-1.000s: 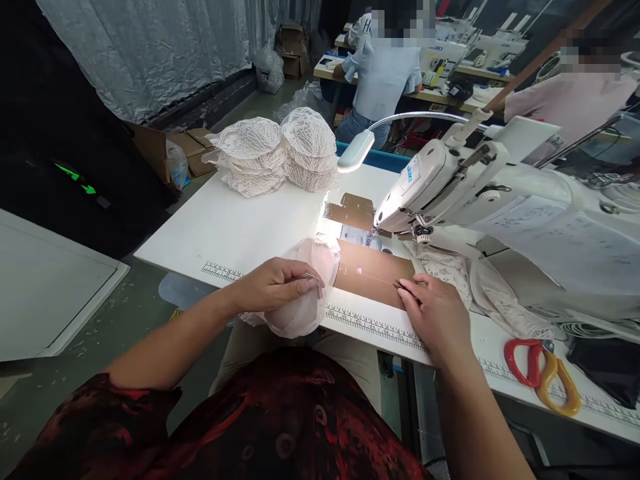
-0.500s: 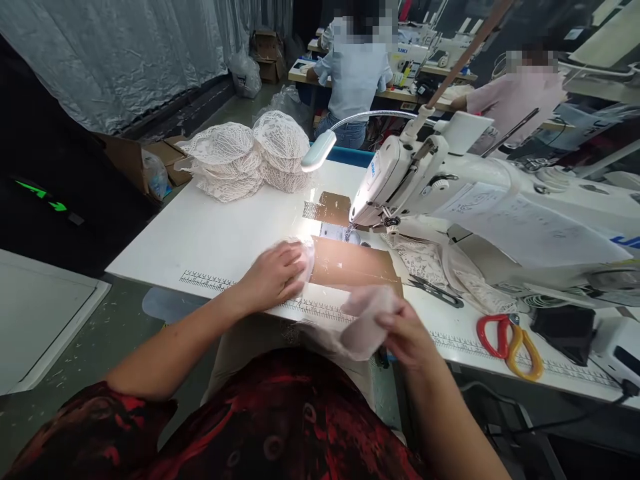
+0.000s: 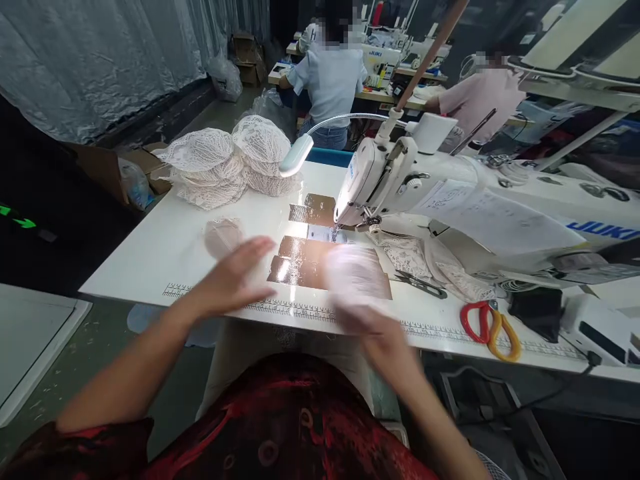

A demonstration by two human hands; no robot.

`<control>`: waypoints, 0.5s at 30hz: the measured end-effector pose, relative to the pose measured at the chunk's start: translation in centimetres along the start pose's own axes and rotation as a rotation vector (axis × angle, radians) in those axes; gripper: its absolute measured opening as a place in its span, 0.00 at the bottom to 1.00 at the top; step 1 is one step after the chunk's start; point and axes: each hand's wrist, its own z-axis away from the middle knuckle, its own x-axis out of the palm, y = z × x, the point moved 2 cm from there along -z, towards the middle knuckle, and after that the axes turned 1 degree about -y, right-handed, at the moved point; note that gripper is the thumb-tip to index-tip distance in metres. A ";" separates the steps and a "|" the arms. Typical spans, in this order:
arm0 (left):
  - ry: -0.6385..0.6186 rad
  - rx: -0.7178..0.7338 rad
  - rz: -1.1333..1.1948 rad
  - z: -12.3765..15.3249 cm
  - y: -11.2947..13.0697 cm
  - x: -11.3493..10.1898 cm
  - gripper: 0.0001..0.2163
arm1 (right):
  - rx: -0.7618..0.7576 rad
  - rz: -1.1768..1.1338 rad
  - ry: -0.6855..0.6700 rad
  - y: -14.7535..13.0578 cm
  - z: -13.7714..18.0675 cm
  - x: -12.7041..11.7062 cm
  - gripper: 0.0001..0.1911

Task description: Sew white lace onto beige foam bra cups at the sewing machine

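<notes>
The right hand (image 3: 384,341) grips a motion-blurred pale fabric cup (image 3: 354,277) above the brown sheet (image 3: 286,268), on the near side of the sewing machine (image 3: 465,168). The left hand (image 3: 234,280), fingers spread, is just beside a second cup (image 3: 223,235) on the tabletop's (image 3: 145,263) left part.

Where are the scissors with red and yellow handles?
In the head view, the scissors lie at the near edge of the table, right of the right hand, beside a black item.

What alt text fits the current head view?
The right hand holds a blurred pale fabric piece over brown sheeting by a JUKI sewing machine; the open left hand is near another pale piece. Stacked lace cups and scissors lie on the table.
</notes>
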 end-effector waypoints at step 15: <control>-0.289 -0.150 0.798 4.1 3.6 2.7 0.12 | -0.087 -0.049 0.374 -3.3 -2.6 -0.6 0.07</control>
